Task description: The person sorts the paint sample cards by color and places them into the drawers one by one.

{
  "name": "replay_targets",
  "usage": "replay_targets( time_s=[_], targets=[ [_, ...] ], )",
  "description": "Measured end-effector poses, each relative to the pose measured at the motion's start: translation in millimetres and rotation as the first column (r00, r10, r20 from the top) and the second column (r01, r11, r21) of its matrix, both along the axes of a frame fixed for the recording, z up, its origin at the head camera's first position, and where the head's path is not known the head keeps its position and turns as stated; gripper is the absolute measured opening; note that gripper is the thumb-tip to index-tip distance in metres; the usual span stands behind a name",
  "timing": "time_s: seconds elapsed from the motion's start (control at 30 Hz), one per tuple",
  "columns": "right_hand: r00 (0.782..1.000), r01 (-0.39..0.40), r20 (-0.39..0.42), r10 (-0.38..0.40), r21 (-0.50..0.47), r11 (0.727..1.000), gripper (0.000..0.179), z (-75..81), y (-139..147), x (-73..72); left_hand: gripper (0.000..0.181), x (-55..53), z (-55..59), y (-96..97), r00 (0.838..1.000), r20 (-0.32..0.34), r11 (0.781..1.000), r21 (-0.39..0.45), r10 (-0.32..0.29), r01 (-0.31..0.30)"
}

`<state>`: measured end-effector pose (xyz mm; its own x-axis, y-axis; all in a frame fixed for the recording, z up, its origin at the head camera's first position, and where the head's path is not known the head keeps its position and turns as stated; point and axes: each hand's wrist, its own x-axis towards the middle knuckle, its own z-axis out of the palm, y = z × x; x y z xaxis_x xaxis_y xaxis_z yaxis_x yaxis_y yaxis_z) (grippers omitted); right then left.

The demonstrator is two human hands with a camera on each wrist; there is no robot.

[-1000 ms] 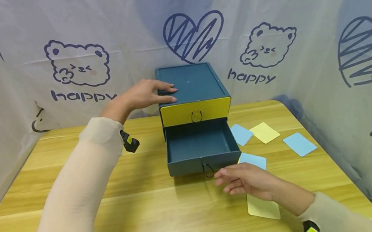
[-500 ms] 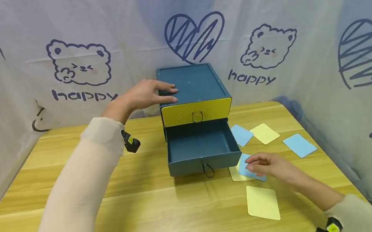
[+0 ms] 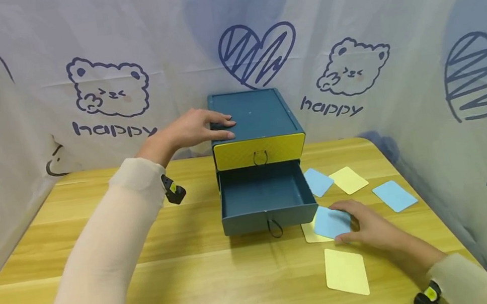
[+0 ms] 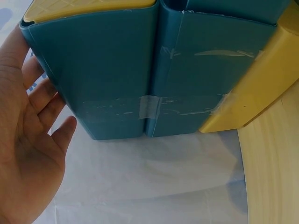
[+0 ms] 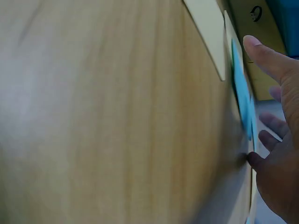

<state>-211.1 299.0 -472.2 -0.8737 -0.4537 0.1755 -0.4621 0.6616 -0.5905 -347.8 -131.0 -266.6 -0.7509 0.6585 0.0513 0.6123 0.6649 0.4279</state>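
A dark blue drawer box (image 3: 251, 115) stands at the back of the table, with a yellow drawer front (image 3: 244, 154) on top and a blue drawer (image 3: 245, 223) pulled out below it. My left hand (image 3: 197, 127) rests on the box's top left edge, fingers on the top; the left wrist view shows its palm beside the box wall (image 4: 98, 74). To the right of the drawer, my right hand (image 3: 364, 223) spans a blue card (image 3: 330, 222), fingers at its far edge and thumb at its near edge. That card overlaps a yellow card (image 3: 310, 233). In the right wrist view, thumb and fingers stand apart.
Another yellow card (image 3: 346, 271) lies in front of my right hand. Behind it are a blue card (image 3: 318, 182), a yellow card (image 3: 349, 180) and a further blue card (image 3: 395, 195) by the right edge. A printed cloth (image 3: 180, 78) hangs behind the table (image 3: 186, 280).
My right hand has moved from beside the pulled-out drawer's loop handle rightward to the blue card, and its thumb and fingers have spread. My left hand stays on the box.
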Motion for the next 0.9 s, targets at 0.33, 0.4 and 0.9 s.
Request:
replay_targets(
  time_s=[0.33,0.4,0.9],
  targets=[
    [0.999,0.018,0.033,-0.019,0.052,0.998,0.077,-6.6,0.8,2.0,0.056,-1.8,-2.2,-1.8,1.0,-0.006,1.0,-0.002,-0.007,0.007],
    [0.999,0.027,0.027,-0.028,0.055,0.998,0.075,-5.7,1.3,2.8,0.056,-2.2,-1.6,-0.8,1.0,-0.004,1.0,0.002,-0.006,0.007],
    [0.999,0.025,-0.033,-0.025,0.015,1.0,0.058,52.3,9.3,1.6,0.056,-2.3,-2.4,-0.9,1.0,-0.003,1.0,0.011,-0.002,0.002]
  ],
)
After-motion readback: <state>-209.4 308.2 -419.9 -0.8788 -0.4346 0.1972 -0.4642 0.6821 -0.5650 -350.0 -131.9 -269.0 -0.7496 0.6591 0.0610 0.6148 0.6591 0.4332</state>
